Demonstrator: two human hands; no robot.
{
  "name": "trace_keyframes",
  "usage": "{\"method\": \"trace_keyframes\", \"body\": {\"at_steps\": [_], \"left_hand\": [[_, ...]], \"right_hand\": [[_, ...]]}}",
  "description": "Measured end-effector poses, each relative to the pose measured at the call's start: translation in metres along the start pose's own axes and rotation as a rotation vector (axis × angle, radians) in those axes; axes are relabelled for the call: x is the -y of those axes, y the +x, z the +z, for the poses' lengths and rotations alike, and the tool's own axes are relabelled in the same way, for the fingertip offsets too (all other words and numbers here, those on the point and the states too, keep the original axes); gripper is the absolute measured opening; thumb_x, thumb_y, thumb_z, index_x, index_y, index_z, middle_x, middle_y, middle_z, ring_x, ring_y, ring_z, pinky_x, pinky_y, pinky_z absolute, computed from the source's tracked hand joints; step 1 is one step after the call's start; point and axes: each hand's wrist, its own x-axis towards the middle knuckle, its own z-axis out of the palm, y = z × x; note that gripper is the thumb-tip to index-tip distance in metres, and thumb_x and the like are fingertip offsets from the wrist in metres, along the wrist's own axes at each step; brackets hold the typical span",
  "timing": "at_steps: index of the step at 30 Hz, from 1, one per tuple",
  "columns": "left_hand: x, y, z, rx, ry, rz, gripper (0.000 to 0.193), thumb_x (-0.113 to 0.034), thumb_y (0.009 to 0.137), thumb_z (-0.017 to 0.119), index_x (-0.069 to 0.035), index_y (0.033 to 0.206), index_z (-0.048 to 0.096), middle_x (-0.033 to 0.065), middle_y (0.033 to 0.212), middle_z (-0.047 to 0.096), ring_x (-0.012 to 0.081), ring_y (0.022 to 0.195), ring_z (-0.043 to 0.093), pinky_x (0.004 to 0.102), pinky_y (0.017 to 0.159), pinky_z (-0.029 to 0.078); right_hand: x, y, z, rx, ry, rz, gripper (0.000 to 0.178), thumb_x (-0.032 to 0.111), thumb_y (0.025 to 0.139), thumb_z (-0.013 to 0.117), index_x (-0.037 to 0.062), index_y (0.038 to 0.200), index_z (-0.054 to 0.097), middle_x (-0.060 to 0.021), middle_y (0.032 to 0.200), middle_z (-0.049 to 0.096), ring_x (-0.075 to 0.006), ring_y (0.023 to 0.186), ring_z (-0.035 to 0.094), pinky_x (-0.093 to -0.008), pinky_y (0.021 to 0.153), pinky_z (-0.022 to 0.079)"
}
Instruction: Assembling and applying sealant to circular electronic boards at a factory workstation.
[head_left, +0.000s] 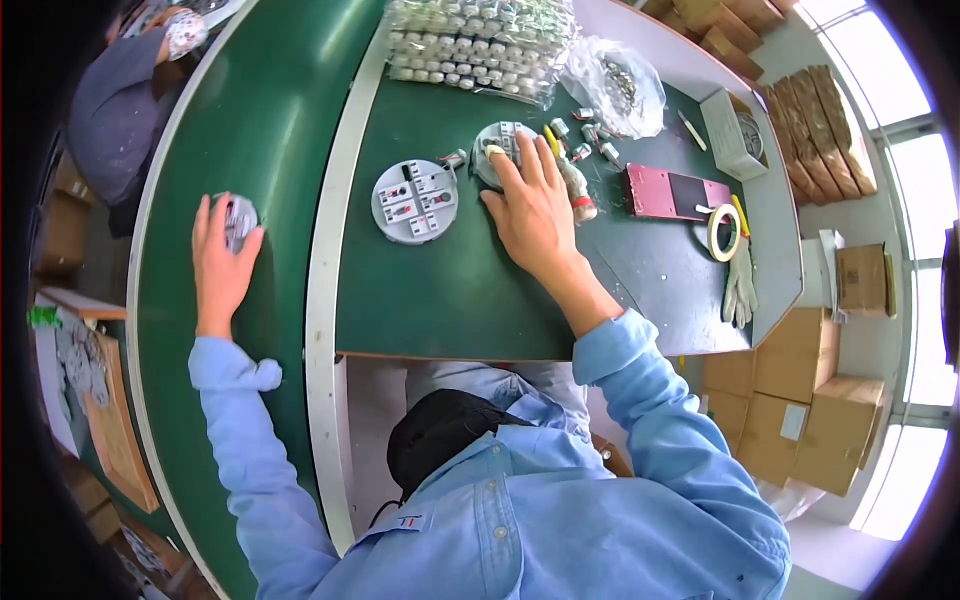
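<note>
Gripping a round grey disc (240, 222) on the green belt (280, 280) with the left hand (221, 275), thumb at its right edge and fingers curled along its left. Resting the right hand (537, 215) over a second grey disc (508, 141) on the green table (450, 310), fingers spread and extended, a pale cover on one tip; cannot tell whether pressing or only touching. Between the hands, nearer the right: a third grey disc (414, 203) with black and red parts, lying flat. Just right of the right fingers: loose silver cylinders (609, 153). Beyond both hands: a clear pack of white-capped cylinders (470, 55) and a clear plastic bag (630, 95). Farther right of the right hand: a dark pink box (648, 193), a tape roll (711, 236) and a pale glove (740, 290). Beyond the left hand, off the belt: a person in dark clothing (118, 135).
</note>
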Motion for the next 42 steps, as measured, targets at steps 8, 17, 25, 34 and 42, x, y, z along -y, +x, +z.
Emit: {"method": "trace_keyframes", "body": {"at_steps": [8, 17, 25, 34, 42], "left_hand": [[-0.015, -0.014, -0.044, 0.048, -0.084, -0.03, 0.068, -0.017, 0.089, 0.08, -0.01, 0.152, 0.055, 0.0206, 0.16, 0.048, 0.042, 0.145, 0.048, 0.0497, 0.12, 0.041], [-0.22, -0.076, -0.013, 0.415, -0.24, 0.358, 0.079, -0.03, 0.075, 0.089, -0.004, 0.143, 0.06, 0.0219, 0.148, 0.056, 0.0442, 0.134, 0.054, 0.0519, 0.115, 0.043], [-0.267, -0.064, 0.052, 0.135, 0.026, 0.245, 0.064, -0.035, 0.086, 0.085, -0.006, 0.139, 0.065, 0.0219, 0.147, 0.057, 0.0455, 0.131, 0.056, 0.0534, 0.11, 0.045], [-0.307, -0.078, 0.034, 0.231, -0.035, 0.096, 0.038, -0.032, 0.097, 0.077, -0.007, 0.125, 0.074, 0.0162, 0.117, 0.073, 0.0395, 0.102, 0.071, 0.0444, 0.085, 0.058], [-0.273, -0.129, 0.029, 0.158, -0.231, 0.215, 0.082, -0.025, 0.078, 0.093, -0.001, 0.147, 0.057, 0.0167, 0.133, 0.068, 0.0376, 0.125, 0.063, 0.0471, 0.106, 0.049]], "right_hand": [[-0.002, 0.077, 0.02, 0.235, 0.126, -0.313, 0.035, 0.015, 0.091, 0.075, 0.0103, 0.125, 0.07, -0.0137, 0.125, 0.07, -0.0371, 0.128, 0.061, -0.0497, 0.107, 0.049], [-0.006, 0.055, -0.01, -0.012, 0.459, -0.011, 0.027, 0.016, 0.092, 0.077, 0.0062, 0.117, 0.071, -0.0139, 0.103, 0.072, -0.0353, 0.095, 0.072, -0.0481, 0.084, 0.057], [-0.06, -0.087, -0.101, 0.015, 0.707, 0.211, 0.026, 0.008, 0.09, 0.079, 0.0011, 0.114, 0.071, -0.0161, 0.104, 0.071, -0.0368, 0.089, 0.071, -0.0449, 0.08, 0.059], [-0.104, -0.163, -0.123, -0.005, 0.312, 0.164, 0.028, 0.002, 0.088, 0.077, -0.0002, 0.115, 0.073, -0.0202, 0.113, 0.072, -0.0396, 0.105, 0.069, -0.044, 0.09, 0.058], [-0.065, -0.133, -0.117, 0.166, 0.472, 0.361, 0.029, -0.001, 0.087, 0.079, -0.0008, 0.115, 0.073, -0.0165, 0.11, 0.074, -0.033, 0.089, 0.073, -0.038, 0.08, 0.059]]}}
